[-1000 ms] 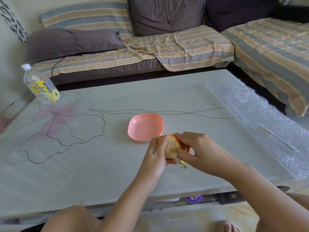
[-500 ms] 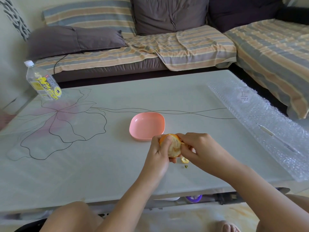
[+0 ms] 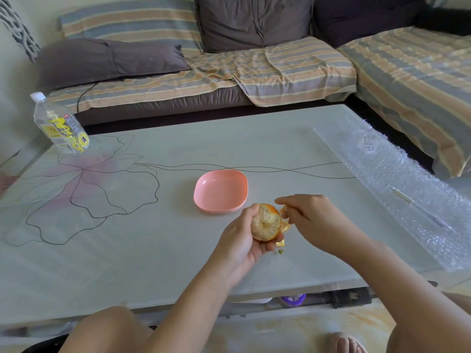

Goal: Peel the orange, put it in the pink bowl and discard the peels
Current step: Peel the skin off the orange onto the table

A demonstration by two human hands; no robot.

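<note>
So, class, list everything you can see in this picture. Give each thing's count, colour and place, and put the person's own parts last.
orange: one, pale where peeled, orange skin on its far side, in the left hand
peel: at least one loose strip, orange, at the orange's right side, pinched by the right hand
pink bowl: one, pink, mid-table, beyond the hands
bottle: one, clear with yellow label, table's far left corner
bubble wrap: one sheet, clear, along the table's right side
table: one, pale with a drawn flower
sofa: one, striped covers, behind the table
cushions: three, grey to dark, on the sofa
left hand: grips the orange
right hand: pinches the peel
</note>
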